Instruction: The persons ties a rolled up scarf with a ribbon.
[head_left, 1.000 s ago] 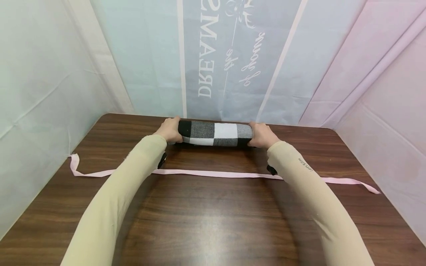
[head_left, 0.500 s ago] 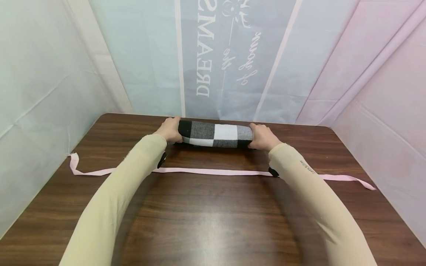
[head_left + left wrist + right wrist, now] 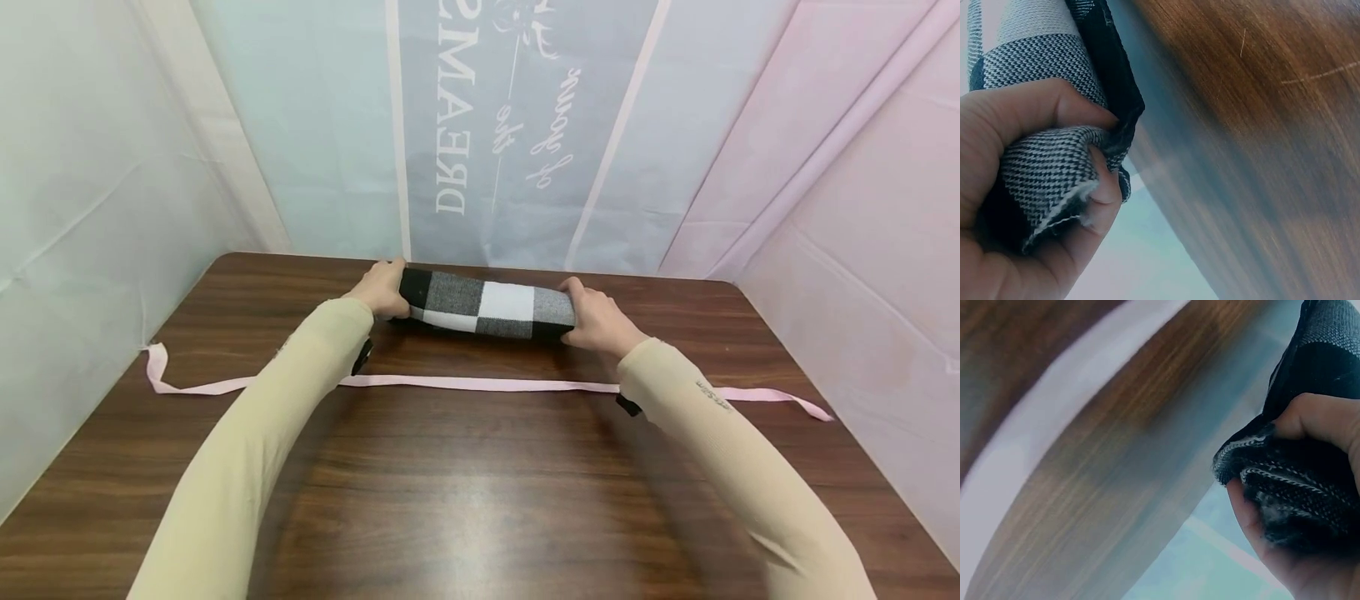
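A rolled or folded checkered cloth (image 3: 480, 307) in black, white and grey lies across the far part of the table. My left hand (image 3: 381, 290) grips its left end; in the left wrist view, the thumb and fingers of that hand (image 3: 1035, 119) curl round the woven layers. At the opposite end my right hand (image 3: 597, 320) holds the cloth. Seen from the right wrist, its thumb lies on one side of the dark folded end (image 3: 1297, 481) and its fingers wrap the other. The underside of the roll is hidden.
A pink ribbon (image 3: 465, 383) runs left to right over the brown wooden table (image 3: 450, 467), nearer than the cloth and passing under both forearms. Behind the table hangs a printed curtain (image 3: 465, 125). White sheets stand at both sides.
The right hand has moved slightly right and nearer with its end of the cloth, so the roll slants more. The left hand keeps its grip. The head view has shifted a little.
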Demonstrator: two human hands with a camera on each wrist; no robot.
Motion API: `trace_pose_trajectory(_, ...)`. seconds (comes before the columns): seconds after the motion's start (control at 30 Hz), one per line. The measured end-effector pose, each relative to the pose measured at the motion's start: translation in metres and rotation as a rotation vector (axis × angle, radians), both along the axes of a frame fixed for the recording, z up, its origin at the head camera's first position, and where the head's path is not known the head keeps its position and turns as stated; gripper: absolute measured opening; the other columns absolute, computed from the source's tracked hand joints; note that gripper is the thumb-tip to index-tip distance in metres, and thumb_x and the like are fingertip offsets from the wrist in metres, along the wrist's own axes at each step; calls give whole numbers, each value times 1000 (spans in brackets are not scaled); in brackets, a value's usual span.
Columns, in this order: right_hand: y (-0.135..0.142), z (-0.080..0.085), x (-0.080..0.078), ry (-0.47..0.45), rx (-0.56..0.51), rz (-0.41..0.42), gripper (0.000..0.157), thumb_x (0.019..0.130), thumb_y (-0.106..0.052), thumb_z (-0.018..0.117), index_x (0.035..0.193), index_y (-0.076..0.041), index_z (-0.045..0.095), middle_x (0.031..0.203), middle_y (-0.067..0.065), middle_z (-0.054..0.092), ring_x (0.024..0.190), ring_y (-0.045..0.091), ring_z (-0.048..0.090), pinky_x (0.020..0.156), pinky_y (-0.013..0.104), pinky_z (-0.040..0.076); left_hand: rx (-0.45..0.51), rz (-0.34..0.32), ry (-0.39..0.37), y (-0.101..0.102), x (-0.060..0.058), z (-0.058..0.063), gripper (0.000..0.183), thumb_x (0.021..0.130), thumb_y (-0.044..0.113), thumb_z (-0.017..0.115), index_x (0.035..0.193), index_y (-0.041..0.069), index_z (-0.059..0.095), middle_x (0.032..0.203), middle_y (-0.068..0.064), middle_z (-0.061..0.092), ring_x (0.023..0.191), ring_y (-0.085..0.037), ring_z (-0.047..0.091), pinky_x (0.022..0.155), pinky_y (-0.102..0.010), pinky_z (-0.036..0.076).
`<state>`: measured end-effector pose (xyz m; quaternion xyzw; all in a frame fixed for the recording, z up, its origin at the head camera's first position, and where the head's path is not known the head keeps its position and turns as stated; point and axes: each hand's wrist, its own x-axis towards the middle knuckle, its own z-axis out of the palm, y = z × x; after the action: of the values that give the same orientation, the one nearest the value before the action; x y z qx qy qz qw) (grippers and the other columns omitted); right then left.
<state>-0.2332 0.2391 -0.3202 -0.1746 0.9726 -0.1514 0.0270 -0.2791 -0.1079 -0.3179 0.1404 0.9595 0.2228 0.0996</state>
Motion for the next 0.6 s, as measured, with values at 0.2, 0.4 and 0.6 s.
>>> trace_pose_trajectory(0.2, 3, 0, 10, 16, -25, 13, 74, 75, -7, 77, 134, 0, 33, 121, 27, 56, 102, 40, 59, 85, 54, 47, 14, 4, 0, 2, -3, -1, 65, 75, 4, 61, 136, -4, 38, 127, -29, 44, 106, -39, 46, 88, -50, 44)
trace_pose_trajectory(0.4, 3, -2, 20, 47, -33, 12, 72, 74, -8, 77, 133, -2, 37, 122, 28, 55, 108, 42, 57, 87, 55, 47, 56, 9, 3, 4, -4, -2, 65, 74, 0, 58, 137, 0, 40, 126, -28, 42, 102, -38, 44, 85, -49, 43)
trace_pose_trajectory(0.6, 2, -2, 29, 78, -52, 14, 71, 72, -11, 78, 131, -3, 40, 121, 25, 57, 106, 40, 59, 86, 54, 47, 51, 12, 7, 2, -8, -5, 67, 75, -1, 57, 140, 2, 39, 128, -27, 42, 104, -37, 45, 85, -49, 42)
